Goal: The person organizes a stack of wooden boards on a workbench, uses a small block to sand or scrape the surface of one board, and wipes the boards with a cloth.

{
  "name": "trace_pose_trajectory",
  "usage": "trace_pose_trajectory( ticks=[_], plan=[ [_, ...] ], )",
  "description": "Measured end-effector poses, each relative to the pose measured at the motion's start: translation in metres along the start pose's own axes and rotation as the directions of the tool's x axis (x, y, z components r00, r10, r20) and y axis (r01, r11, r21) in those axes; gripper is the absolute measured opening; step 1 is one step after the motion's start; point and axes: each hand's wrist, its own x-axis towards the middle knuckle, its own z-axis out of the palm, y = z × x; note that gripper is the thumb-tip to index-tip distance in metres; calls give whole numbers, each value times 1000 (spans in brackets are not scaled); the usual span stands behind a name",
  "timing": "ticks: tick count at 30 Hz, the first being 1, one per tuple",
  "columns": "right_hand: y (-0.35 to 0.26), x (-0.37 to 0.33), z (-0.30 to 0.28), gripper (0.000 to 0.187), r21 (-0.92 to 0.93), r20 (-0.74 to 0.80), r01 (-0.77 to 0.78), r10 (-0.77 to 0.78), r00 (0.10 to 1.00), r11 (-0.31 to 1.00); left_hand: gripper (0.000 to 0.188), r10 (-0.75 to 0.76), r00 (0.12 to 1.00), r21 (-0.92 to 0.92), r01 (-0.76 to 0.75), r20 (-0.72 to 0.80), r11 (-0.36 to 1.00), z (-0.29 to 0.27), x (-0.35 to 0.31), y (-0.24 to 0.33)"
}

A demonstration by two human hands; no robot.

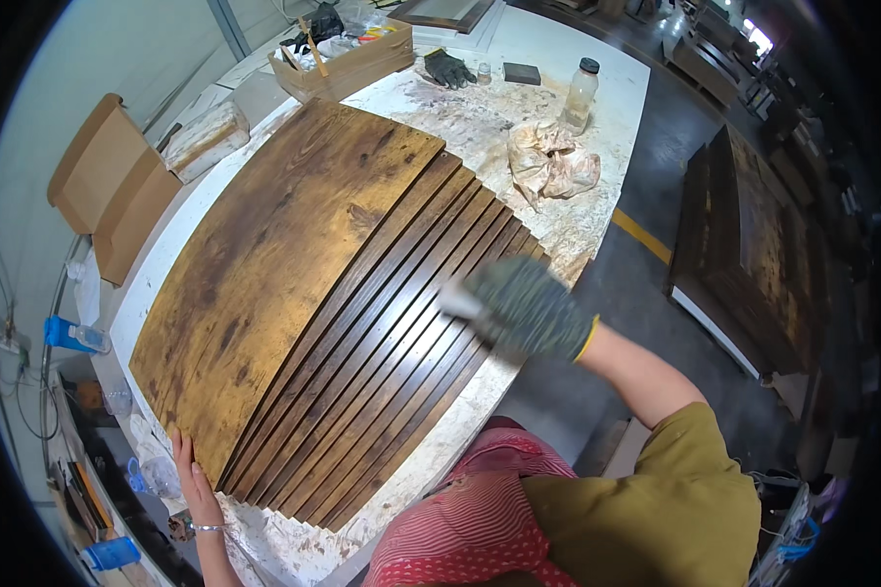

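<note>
A fanned stack of dark brown wood-grain boards (pixel 362 342) lies on the white table in front of me, each stepped out from under the one above. The topmost board (pixel 264 264) shows its whole broad, knotty face. My bare left hand (pixel 196 477) rests against the stack's near-left corner, fingers stretched along the edge. Over the stepped edges is my right hand (pixel 531 308), in a dark green knit glove with a yellow cuff. Its fingers close around a small whitish pad (pixel 460 299), mostly hidden and blurred by motion, so its exact kind is unclear.
Beyond the stack, the stained white table (pixel 622 93) bears a crumpled rag (pixel 550 166), a black-capped bottle (pixel 579 96), a dark block (pixel 522 73) and a spare glove (pixel 449 68). Cardboard boxes (pixel 117 191) stand left. More boards (pixel 744 254) are stacked right.
</note>
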Motion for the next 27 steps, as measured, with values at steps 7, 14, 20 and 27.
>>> trace_pose_trajectory(
  ticks=[7,14,20,27],
  plan=[
    [30,8,-3,35,-269,20,129,-129,991,954,43,-7,1000,68,6,22,998,0,1,2],
    [98,6,-30,37,-95,-190,-554,531,826,827,43,9,1000,37,-9,-1,999,1,0,0],
    [57,2,-1,36,-164,-214,-364,327,920,917,43,13,1000,38,-13,1,999,1,0,-2],
    [67,1,-5,39,-92,-315,-410,364,877,907,43,51,999,52,-52,11,997,0,1,3]
  ],
)
